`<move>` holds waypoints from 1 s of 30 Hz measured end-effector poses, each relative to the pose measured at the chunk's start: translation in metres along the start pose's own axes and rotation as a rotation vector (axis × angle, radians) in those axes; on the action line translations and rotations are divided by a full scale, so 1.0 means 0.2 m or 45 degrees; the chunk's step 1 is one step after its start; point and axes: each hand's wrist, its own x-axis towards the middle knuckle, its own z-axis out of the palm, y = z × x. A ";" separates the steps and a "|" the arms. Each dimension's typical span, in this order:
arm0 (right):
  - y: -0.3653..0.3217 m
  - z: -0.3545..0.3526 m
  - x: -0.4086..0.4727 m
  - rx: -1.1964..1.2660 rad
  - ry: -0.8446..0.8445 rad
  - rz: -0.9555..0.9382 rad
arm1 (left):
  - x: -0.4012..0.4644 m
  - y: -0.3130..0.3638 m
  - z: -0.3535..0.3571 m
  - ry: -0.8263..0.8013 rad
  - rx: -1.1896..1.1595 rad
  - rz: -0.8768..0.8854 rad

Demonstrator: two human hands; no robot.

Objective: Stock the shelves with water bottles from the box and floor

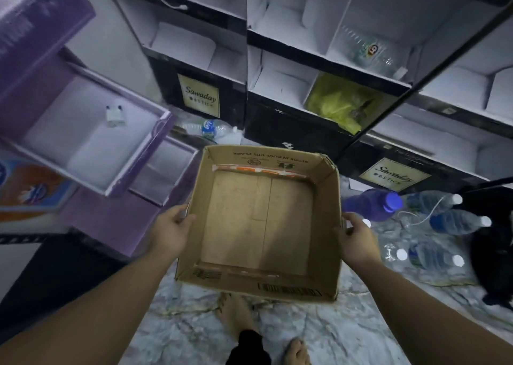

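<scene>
Bare feet [297, 350]: were seen at the bottom edge, planted on the marble floor [361, 323]; a slip was judged possible if a bottle rolled under them.
Left hand [173, 226]: was curled over the left wall of the cardboard box [261, 223], which was held up between both hands.
Right hand [358, 239]: was clamped on the right wall; the hands were kept well apart.
Box content: nothing was seen inside, so stock had to be taken from the floor.
Loose bottles [444, 226]: were lying on their sides just right of the box, a white cable across them; the cable could be dragged along with a bottle.
Bottle near the purple stand [211, 127]: was lying beyond the box, easily overlooked.
Shelves [305, 67]: were mostly unfilled; one bottle [372, 51] lay sideways there and could roll out.
</scene>
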 end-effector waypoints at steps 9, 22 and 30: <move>-0.09 0.27 0.42 -0.006 0.032 0.075 | 0.64 0.13 0.20 0.008 0.146 0.110; -0.01 0.53 0.82 0.034 -0.179 0.211 | 1.13 0.08 0.57 -0.221 0.354 0.040; -0.14 0.38 0.78 -0.009 -0.247 0.198 | 1.02 0.19 0.51 -0.352 0.490 0.072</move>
